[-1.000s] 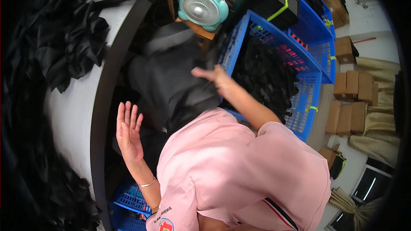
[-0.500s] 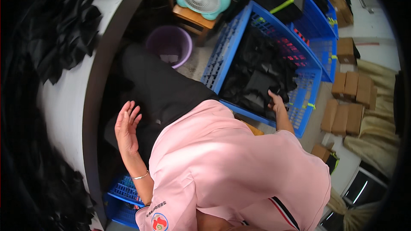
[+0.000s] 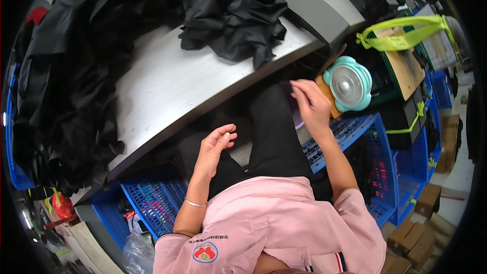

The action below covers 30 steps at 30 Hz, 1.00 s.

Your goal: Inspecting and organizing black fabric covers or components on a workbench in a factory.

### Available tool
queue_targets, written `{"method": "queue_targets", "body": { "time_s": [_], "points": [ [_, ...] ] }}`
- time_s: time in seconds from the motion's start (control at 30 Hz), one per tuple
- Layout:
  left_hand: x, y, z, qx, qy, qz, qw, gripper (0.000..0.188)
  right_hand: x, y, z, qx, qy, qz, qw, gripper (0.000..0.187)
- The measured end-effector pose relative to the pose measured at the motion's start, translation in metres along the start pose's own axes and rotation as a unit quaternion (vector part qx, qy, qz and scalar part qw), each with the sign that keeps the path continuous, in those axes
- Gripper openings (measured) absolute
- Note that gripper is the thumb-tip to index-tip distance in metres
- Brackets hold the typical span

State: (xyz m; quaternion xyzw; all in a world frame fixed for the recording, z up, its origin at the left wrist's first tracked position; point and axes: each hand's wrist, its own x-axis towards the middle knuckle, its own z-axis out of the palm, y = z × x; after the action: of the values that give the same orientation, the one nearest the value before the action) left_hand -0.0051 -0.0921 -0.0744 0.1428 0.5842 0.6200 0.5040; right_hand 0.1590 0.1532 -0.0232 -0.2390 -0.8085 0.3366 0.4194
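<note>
My left hand (image 3: 213, 153) hovers over my lap with loosely bent fingers, apart from each other, and nothing in it. Farther to the right my right hand (image 3: 314, 107) is raised over my knee, near the table's front edge. Its fingers are half bent and apart, and I see nothing held. Neither hand touches the table (image 3: 167, 89). On it, beyond my hands, lies a crumpled heap of black fabric pieces (image 3: 236, 23). A larger pile of black fabric (image 3: 66, 81) covers the table's left side.
At my right stands a blue plastic crate (image 3: 350, 134) with dark contents. A turquoise fan (image 3: 348, 83) sits on a wooden stool, partly over a purple bucket (image 3: 297, 116). More blue crates (image 3: 152, 203) stand at lower left; cardboard boxes (image 3: 408, 238) lie at far right.
My right hand has come out of the blue crate with the black fabric and up toward the table. My view has swung left to the table. My left hand stays over my lap.
</note>
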Motion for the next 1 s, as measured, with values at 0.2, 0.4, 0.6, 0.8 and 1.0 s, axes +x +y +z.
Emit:
{"method": "queue_targets", "body": {
  "time_s": [0.2,0.4,0.6,0.8,1.0],
  "points": [
    [-0.01,0.017,-0.019,0.008,0.021,0.064,0.998,0.037,0.134,-0.026,0.066,-0.234,0.166,-0.112,0.951,0.033],
    [-0.011,0.021,-0.034,-0.009,0.033,0.061,0.998,0.037,0.211,0.004,0.07,-0.269,0.109,0.012,0.957,0.013],
    [-0.001,0.042,-0.016,-0.053,-0.014,0.12,0.991,0.04,0.215,-0.045,0.058,0.039,0.235,-0.085,0.967,0.016],
    [-0.005,0.088,0.007,0.013,0.103,0.401,0.91,0.099,0.114,-0.108,0.098,0.027,0.139,-0.281,0.949,0.008],
    [-0.01,0.092,-0.023,0.209,0.284,0.4,0.846,0.096,0.03,-0.109,0.152,0.007,-0.114,-0.315,0.942,0.028]
  ]
}}
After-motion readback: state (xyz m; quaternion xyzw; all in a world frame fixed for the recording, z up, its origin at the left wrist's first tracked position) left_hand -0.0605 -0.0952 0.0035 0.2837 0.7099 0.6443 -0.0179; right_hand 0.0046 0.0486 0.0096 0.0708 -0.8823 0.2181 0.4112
